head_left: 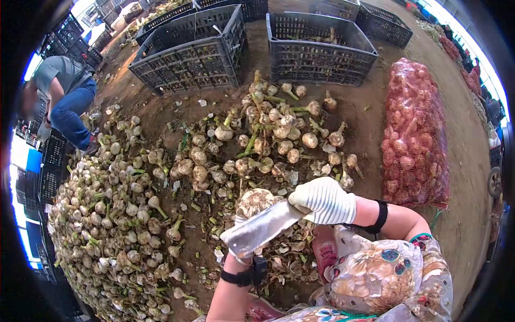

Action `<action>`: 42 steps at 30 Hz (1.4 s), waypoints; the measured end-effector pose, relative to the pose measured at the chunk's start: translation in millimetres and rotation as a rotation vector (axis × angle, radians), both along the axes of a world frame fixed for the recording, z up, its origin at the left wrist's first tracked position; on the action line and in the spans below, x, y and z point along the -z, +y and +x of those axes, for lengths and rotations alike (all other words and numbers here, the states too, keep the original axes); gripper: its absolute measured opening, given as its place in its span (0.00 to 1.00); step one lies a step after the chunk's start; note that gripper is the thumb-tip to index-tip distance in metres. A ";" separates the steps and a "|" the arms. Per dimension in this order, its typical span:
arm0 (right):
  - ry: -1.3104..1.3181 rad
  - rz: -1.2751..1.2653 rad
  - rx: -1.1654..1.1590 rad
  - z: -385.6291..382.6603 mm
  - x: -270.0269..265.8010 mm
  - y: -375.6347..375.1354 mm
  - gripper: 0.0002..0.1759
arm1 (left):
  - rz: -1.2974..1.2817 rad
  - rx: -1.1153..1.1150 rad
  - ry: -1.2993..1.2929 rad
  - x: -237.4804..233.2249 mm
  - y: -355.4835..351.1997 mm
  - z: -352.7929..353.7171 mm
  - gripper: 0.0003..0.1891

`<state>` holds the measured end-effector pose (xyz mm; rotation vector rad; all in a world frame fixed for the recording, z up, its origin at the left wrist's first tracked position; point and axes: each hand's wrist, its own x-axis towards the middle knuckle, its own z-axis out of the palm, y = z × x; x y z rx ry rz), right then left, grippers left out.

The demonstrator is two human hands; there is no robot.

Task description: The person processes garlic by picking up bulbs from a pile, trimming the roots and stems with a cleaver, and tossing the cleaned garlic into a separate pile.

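My right hand (323, 200), in a striped white knit glove, grips a broad metal blade (263, 229) like a cleaver; its handle is hidden in my fist. The blade points left and lies across my left hand (240, 219), covering most of that gloved hand. At the blade's upper edge shows a dirt-stained garlic bulb (258, 202), which my left hand appears to hold; its fingers are mostly hidden. Just beyond lies a loose heap of garlic bulbs with stems (252, 145). Cut stems and peelings (284, 257) litter the ground below my hands.
A large garlic pile (118, 225) spreads at left. Black plastic crates (322, 63) stand at the back, one (188, 67) holding trimmings. A full red mesh sack (414, 137) lies at right. Another person (67, 102) bends over at far left. My shoe (325, 255) is near the peelings.
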<state>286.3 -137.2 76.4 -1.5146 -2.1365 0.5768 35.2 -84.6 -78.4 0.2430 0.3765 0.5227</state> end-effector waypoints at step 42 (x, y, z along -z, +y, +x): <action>-0.150 -0.089 0.662 47.8 118.6 -35.1 0.10 | 0.680 -1.088 0.749 -211.2 90.7 -18.6 0.20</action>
